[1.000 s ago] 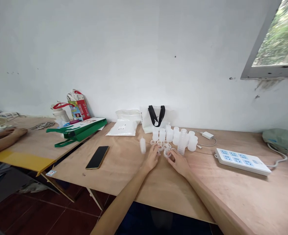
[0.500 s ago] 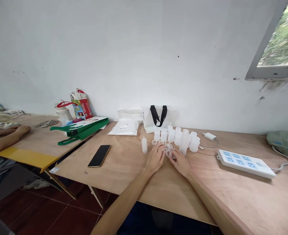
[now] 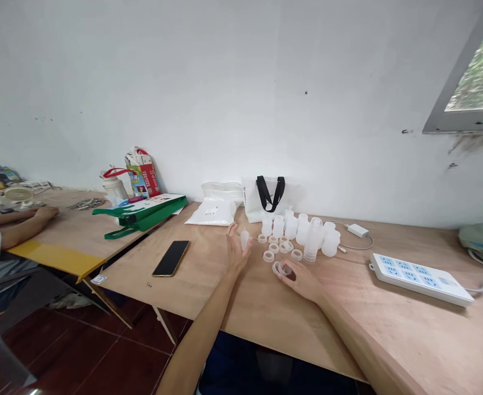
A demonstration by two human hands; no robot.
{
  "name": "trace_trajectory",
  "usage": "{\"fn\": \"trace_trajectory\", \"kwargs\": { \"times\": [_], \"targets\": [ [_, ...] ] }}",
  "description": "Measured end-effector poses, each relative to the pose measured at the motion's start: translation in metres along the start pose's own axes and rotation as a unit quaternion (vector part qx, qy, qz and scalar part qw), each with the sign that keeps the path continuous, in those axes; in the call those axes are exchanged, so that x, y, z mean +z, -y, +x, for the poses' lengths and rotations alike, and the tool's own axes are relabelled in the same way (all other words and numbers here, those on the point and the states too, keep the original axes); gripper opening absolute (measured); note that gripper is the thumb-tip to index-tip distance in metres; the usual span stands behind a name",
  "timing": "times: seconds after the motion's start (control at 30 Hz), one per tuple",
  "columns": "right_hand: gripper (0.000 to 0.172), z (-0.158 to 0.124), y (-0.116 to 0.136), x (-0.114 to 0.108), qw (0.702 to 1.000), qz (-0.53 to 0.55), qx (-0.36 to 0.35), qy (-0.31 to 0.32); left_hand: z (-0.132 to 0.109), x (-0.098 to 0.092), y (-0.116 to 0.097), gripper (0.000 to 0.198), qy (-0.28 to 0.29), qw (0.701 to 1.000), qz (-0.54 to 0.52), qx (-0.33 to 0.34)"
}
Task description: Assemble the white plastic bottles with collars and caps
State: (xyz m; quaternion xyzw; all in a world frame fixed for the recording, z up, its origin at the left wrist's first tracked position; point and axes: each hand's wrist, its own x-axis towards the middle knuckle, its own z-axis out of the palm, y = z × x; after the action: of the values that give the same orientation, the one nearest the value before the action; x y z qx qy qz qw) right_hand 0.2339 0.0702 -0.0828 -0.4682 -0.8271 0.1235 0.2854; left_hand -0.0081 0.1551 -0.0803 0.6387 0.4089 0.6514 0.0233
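Observation:
My left hand (image 3: 236, 251) is raised edge-on beside a small translucent squeeze bottle (image 3: 244, 239), fingers spread around it and close to touching it. My right hand (image 3: 301, 277) rests on the plywood table (image 3: 233, 307) with its fingertips curled on a clear plastic ring (image 3: 281, 268). Several more clear rings (image 3: 281, 247) lie loose just beyond my hands. Behind them stands a cluster of translucent plastic bottles (image 3: 296, 226) and a stack of clear cups (image 3: 313, 239).
A black phone (image 3: 171, 258) lies left of my hands. A white bag with black handles (image 3: 266, 197) and plastic packets (image 3: 214, 211) stand by the wall. A white power strip (image 3: 420, 271) lies at right. Another person's forearm (image 3: 17, 227) rests on the neighbouring table, near a green bag (image 3: 142, 213).
My left hand has left the rings and moved left to the small squeeze bottle, opening beside it. My right hand stays on a ring. The camera has panned slightly left.

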Motion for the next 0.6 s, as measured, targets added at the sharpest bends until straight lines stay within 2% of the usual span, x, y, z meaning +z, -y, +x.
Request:
{"fn": "trace_trajectory", "kwargs": {
  "times": [0.17,0.27,0.43,0.6],
  "targets": [
    [0.013,-0.003,0.026,-0.005,0.993,0.039,-0.087,0.071,-0.004,0.003,0.013,0.059,0.058,0.995,-0.021,-0.083],
    [0.019,-0.004,0.034,-0.008,0.990,0.046,-0.095,0.094,-0.005,0.004,0.018,0.057,0.108,0.986,-0.033,-0.121],
    [0.023,-0.004,0.027,-0.006,0.993,0.048,-0.073,0.082,-0.005,0.005,0.022,0.066,0.168,0.973,-0.050,-0.150],
    [0.024,-0.004,0.020,-0.001,0.994,0.055,-0.074,0.061,-0.005,0.001,0.018,0.045,0.178,0.967,-0.056,-0.174]
  ]
}}
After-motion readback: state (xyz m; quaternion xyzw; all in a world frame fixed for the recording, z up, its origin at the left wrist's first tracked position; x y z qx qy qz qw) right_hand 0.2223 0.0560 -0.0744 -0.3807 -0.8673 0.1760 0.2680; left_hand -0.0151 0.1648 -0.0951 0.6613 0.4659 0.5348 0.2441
